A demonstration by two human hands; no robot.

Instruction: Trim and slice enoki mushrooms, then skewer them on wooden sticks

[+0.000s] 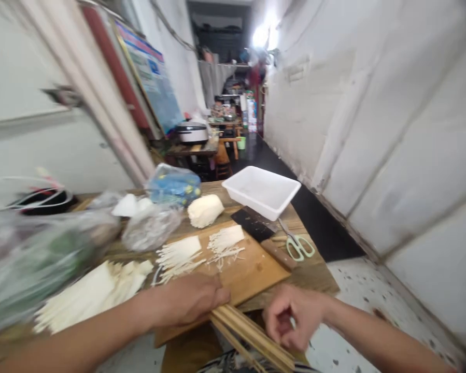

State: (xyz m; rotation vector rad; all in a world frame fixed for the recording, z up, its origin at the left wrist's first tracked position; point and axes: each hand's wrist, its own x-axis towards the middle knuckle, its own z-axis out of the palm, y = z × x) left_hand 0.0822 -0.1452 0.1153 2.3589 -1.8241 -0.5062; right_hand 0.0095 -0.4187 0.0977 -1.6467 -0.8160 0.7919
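My left hand (192, 298) is closed around a bundle of thin bamboo skewers (252, 334), which point down toward my lap at the near edge of the cutting board (252, 274). My right hand (289, 316) is curled beside the skewers, fingertips tucked in; whatever is between them is hidden. On the wooden board lie two flat bunches of enoki mushrooms, a left bunch (180, 256) and a smaller right bunch (227, 238). Behind them sits a thick pale enoki clump (205, 210). A larger spread of enoki (88, 295) lies left of my forearm.
A cleaver (252, 223) lies across the board's right side, beside green-handled scissors (299, 247). A white plastic tray (262, 189) stands at the table's far right corner. Plastic bags, including a blue one (172, 185) and a greenish one (42, 264), crowd the left.
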